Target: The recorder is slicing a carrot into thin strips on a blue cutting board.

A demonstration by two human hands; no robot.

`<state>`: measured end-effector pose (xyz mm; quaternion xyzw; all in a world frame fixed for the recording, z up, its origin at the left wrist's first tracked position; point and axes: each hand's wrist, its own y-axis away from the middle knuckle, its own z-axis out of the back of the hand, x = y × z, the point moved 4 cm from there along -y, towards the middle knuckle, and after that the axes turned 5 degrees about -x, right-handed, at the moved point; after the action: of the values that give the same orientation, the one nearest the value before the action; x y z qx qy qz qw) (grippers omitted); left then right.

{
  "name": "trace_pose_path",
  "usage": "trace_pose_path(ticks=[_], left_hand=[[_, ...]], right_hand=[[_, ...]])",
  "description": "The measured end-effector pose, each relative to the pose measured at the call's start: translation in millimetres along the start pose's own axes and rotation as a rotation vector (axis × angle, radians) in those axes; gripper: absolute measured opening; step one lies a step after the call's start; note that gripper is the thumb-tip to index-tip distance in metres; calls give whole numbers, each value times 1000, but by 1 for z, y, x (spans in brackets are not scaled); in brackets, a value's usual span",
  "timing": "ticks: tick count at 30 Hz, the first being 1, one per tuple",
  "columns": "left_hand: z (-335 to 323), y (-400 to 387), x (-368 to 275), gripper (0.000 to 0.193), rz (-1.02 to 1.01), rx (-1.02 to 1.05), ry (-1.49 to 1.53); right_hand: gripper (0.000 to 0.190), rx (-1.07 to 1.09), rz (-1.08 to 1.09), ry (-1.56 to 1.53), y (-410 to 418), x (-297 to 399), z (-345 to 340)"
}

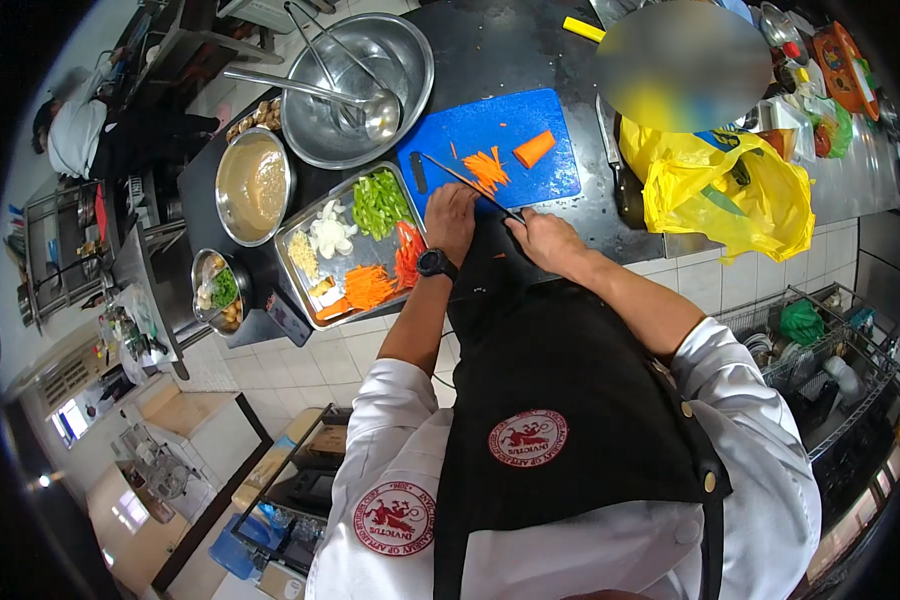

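Note:
My right hand is closed round the handle of a kitchen knife, whose blade slants up and left over the near edge of a blue cutting board. My left hand, with a black watch at the wrist, is by the board's near left edge, at the near side of the blade; its fingertips are hard to make out, so its hold is unclear. Carrot strips lie on the board just beyond the knife. Farther right on it rests a carrot piece. A metal tray at the left holds cut vegetables in separate heaps.
Left of the board stand a large steel bowl with a ladle, a bowl of brownish liquid and a smaller bowl. Right are a second knife and a yellow plastic bag. Another person stands far left.

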<state>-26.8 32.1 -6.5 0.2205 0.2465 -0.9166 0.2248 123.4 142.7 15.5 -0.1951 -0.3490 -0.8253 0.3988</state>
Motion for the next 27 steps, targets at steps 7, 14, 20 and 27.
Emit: trace_pose_path(ticks=[7, 14, 20, 27], left_hand=[[-4, -6, -3, 10, 62, 6, -97], [21, 10, 0, 14, 382, -309, 70], [29, -39, -79, 21, 385, -252, 353], [-14, -33, -28, 15, 348, -245, 300]], right_hand=[[51, 7, -24, -17, 18, 7, 32], [33, -292, 98, 71, 44, -7, 63], [24, -374, 233, 196, 39, 0, 64], [24, -363, 201, 204, 55, -5, 71]])
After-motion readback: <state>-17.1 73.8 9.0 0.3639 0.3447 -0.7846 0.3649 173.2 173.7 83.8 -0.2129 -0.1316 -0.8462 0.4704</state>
